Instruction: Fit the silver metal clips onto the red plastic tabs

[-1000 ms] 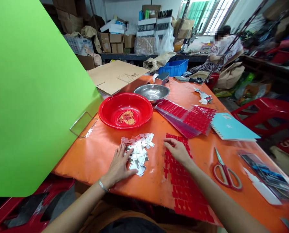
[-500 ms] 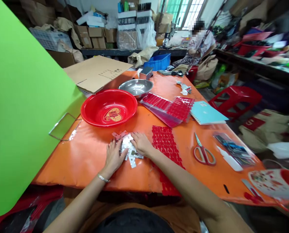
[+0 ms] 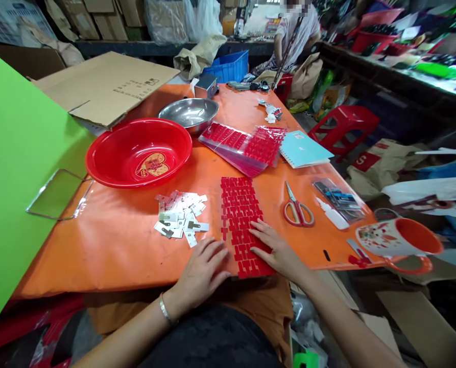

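Note:
My right hand (image 3: pixel 276 249) lies with spread fingers on the right side of a sheet of red die-cut pieces (image 3: pixel 240 214) on the orange table. Fingers apart and holding nothing, my left hand (image 3: pixel 205 268) is at the table's front, just left of the sheet's lower part; whether it touches the sheet I cannot tell. Beyond my left hand lies a loose pile of small white and silver tags (image 3: pixel 182 217), some with dark grey patches. The sheet's near end reaches the table's front edge.
Behind the tags stands a red basin (image 3: pixel 97 163), with a steel bowl (image 3: pixel 189 113) beyond. More red sheets (image 3: pixel 243 145), a light-blue notebook (image 3: pixel 304 148), scissors (image 3: pixel 297 210) and a white mug (image 3: pixel 381 236) are to the right. A green panel (image 3: pixel 21 179) rises at left. A person sits far back.
Both hands have left the tag pile and moved right and nearer to the red sheet, the right one now resting on it. The tags now lie uncovered. The view has tilted down and turned right.

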Available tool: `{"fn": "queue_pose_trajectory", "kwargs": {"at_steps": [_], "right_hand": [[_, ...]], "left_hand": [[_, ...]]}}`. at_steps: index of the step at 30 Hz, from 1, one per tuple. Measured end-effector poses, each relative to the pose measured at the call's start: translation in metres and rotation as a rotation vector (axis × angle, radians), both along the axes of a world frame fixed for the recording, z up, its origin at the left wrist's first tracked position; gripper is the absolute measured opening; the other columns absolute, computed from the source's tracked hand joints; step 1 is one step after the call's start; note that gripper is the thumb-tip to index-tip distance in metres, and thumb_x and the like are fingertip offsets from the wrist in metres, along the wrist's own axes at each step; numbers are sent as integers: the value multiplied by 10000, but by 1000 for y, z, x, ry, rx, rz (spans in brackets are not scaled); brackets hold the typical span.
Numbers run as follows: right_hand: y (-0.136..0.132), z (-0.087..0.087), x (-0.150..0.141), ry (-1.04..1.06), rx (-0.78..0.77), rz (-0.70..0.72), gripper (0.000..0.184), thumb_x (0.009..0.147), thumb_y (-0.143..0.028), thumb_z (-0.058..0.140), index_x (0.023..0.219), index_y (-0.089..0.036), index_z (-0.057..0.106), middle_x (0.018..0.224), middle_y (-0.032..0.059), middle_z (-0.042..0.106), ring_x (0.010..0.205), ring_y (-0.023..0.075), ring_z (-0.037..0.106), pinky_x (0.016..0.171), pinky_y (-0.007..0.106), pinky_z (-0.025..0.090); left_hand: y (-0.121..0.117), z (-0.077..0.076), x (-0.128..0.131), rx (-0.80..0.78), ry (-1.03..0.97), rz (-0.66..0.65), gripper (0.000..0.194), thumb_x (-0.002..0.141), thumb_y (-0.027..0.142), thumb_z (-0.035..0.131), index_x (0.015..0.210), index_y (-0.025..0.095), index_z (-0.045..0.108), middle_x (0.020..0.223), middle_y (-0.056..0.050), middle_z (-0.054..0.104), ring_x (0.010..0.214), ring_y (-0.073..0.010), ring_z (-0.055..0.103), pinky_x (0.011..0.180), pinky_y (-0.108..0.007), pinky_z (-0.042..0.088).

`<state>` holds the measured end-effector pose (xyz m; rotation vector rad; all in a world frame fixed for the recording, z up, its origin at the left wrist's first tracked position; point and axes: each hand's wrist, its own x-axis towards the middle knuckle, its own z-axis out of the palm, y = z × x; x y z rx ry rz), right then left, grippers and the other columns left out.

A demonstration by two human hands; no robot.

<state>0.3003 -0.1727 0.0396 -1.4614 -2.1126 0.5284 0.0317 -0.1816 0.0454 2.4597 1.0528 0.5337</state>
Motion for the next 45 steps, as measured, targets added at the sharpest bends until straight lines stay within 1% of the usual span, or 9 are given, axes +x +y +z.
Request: {"fn": "queue_pose_trajectory", "kwargs": {"at_steps": [2, 5, 10, 12, 16, 28, 34, 39, 45], "right_hand": [[-5, -9, -9, -38, 31, -24, 399, 854, -328, 552, 1236, -217, 578, 1384, 124, 489, 1327, 291, 386, 1074, 549, 341], [-4, -13, -23, -84, 85, -96, 386, 865, -314, 526, 1228, -191, 577, 1376, 146, 481, 1328, 311, 368, 1064, 560, 338], [10, 0, -43, -80, 109, -186, 209, 868, -250, 502, 1001, -172, 643, 1041, 138, 617, 1016, 277, 539, 910, 471, 450], [18, 5, -48, -72, 92, -186, 163, 862, -192, 480, 918, -172, 632, 914, 113, 615, 893, 251, 536, 839, 422, 462], [31, 7, -52, -88, 43, -189, 138, 835, -147, 475, 809, -182, 607, 839, 96, 601, 830, 239, 525, 793, 385, 449], [27, 11, -34, -23, -24, -233, 125, 825, -146, 465, 781, -191, 573, 818, 67, 598, 796, 202, 564, 758, 338, 464], [42, 17, -40, -206, -141, -184, 92, 786, -111, 542, 729, -177, 574, 812, 71, 594, 801, 201, 545, 764, 316, 435], [52, 24, -39, -266, -268, -145, 125, 749, -74, 561, 683, -180, 556, 751, 46, 588, 703, 174, 532, 670, 275, 413], [32, 19, -48, -279, -118, -231, 136, 831, -115, 506, 844, -138, 639, 888, 107, 605, 827, 217, 556, 769, 315, 438]], "left_hand": [[0, -2, 8, -8, 64, -39, 548, 875, 441, 512, 1380, 254, 410, 1444, -79, 409, 1390, -298, 230, 1123, -541, 243], [6, -1, 8, 1, 148, 6, 544, 888, 459, 476, 1393, 273, 396, 1476, -56, 371, 1419, -322, 133, 1129, -590, 149], [16, 7, 0, 36, 207, 43, 480, 895, 478, 453, 1318, 256, 498, 1466, -43, 388, 1401, -341, 171, 1127, -593, 137], [18, 9, 1, 54, 206, 53, 405, 906, 430, 453, 1241, 232, 565, 1453, -39, 407, 1390, -340, 204, 1135, -577, 136], [27, 11, 11, 42, 140, 73, 309, 907, 313, 474, 1160, 191, 603, 1381, -62, 490, 1387, -313, 234, 1146, -547, 151], [36, 0, 25, 48, 200, 58, 510, 839, 407, 591, 1295, 197, 504, 1369, -91, 493, 1376, -346, 237, 1131, -569, 132], [34, 4, 29, 161, 293, 34, 444, 908, 429, 456, 1348, 371, 438, 1328, -84, 476, 1334, -390, 292, 1055, -654, 178], [34, 8, 33, 183, 327, 38, 428, 907, 444, 446, 1326, 361, 472, 1298, -87, 482, 1326, -401, 285, 1042, -656, 202], [36, 9, 34, 185, 339, 36, 466, 900, 454, 457, 1355, 354, 436, 1268, -89, 495, 1325, -402, 278, 1036, -663, 194]]}}
